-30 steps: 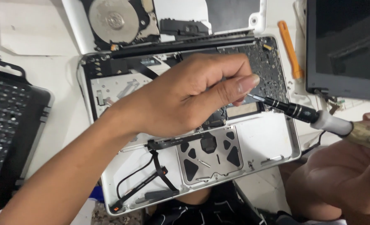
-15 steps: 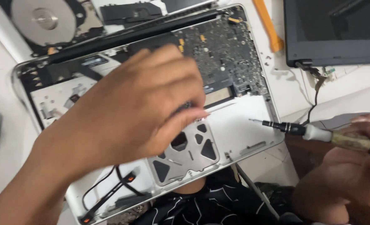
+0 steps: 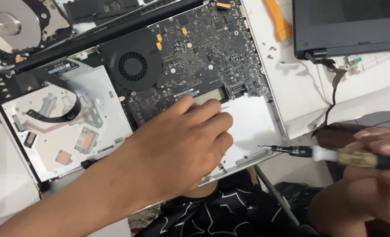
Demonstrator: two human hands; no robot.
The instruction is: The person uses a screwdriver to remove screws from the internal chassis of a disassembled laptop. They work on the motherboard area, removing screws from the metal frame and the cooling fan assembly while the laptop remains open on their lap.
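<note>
An opened silver laptop base (image 3: pixel 252 123) lies bottom-up, showing its dark circuit board (image 3: pixel 208 57), round black fan (image 3: pixel 132 66) and silver optical drive (image 3: pixel 67 127). My left hand (image 3: pixel 181 145) rests on the base's near part, just below the board. Its fingers are curled under and the tips are hidden. My right hand (image 3: pixel 375 184) grips a screwdriver (image 3: pixel 335 154) by its handle at the right. The thin tip points left and hovers beside the base's near right corner without touching it.
A bare hard drive (image 3: pixel 14 24) lies at the back left. At the back right are an orange pry tool (image 3: pixel 277 19), several loose screws (image 3: pixel 272 50) and a dark laptop lid (image 3: pixel 348 26) with a dangling cable. Black patterned cloth (image 3: pixel 221 210) is below the table edge.
My left hand has slid down off the circuit board toward the near edge, uncovering the board and fan. The screwdriver has pulled back to the right, away from the board.
</note>
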